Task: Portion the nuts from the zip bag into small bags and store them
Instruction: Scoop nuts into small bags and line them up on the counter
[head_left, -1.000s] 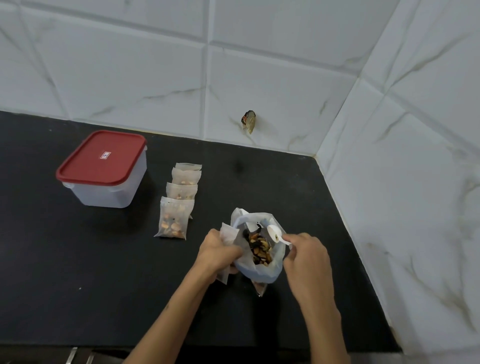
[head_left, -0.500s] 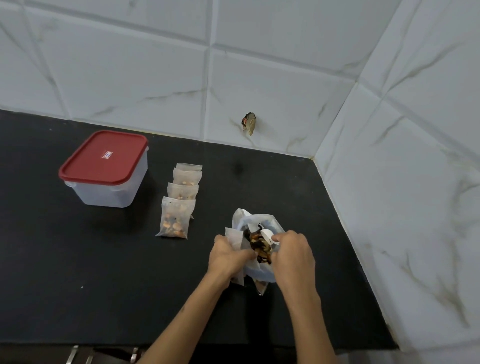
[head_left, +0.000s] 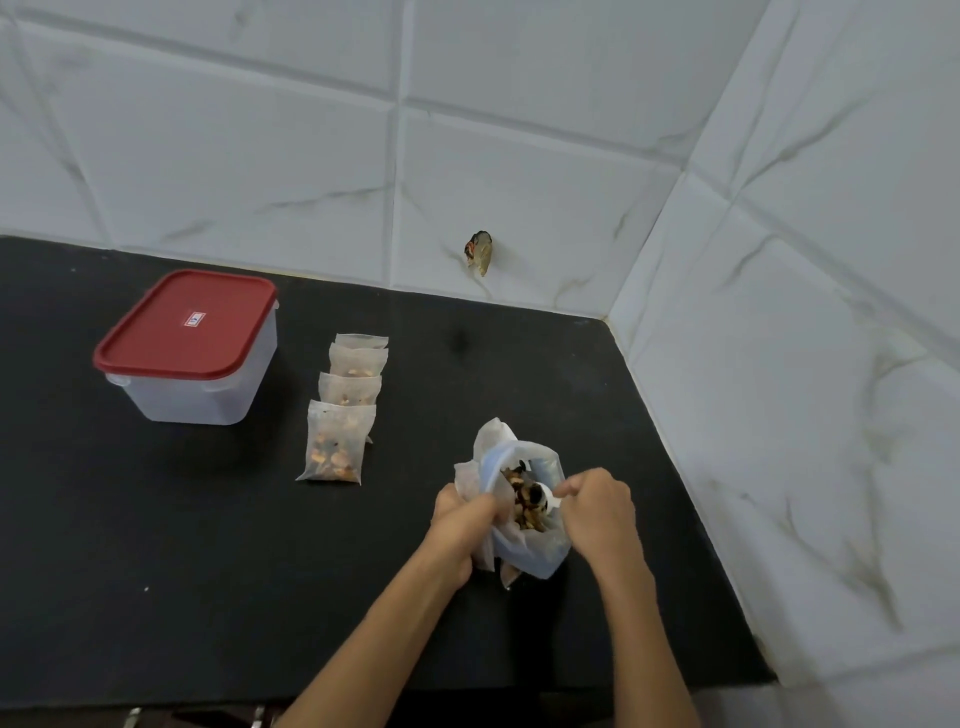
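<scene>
An open zip bag (head_left: 540, 551) of mixed nuts (head_left: 524, 499) stands on the black counter near its right front. My left hand (head_left: 460, 525) grips a small translucent bag (head_left: 467, 480) pressed against the zip bag's left rim. My right hand (head_left: 597, 512) pinches the handle of a white plastic spoon (head_left: 545, 503), whose bowl sits down among the nuts. Several filled small bags (head_left: 340, 431) lie in an overlapping row to the left of the zip bag.
A clear plastic box with a red lid (head_left: 189, 345) stands shut at the back left of the counter (head_left: 156, 571). White tiled walls meet in a corner at the right. A small dark object (head_left: 480, 252) sticks out of the back wall.
My right hand has moved left and lowered the spoon from above the bag's rim down into the nuts. My left hand has stayed on the small bag.
</scene>
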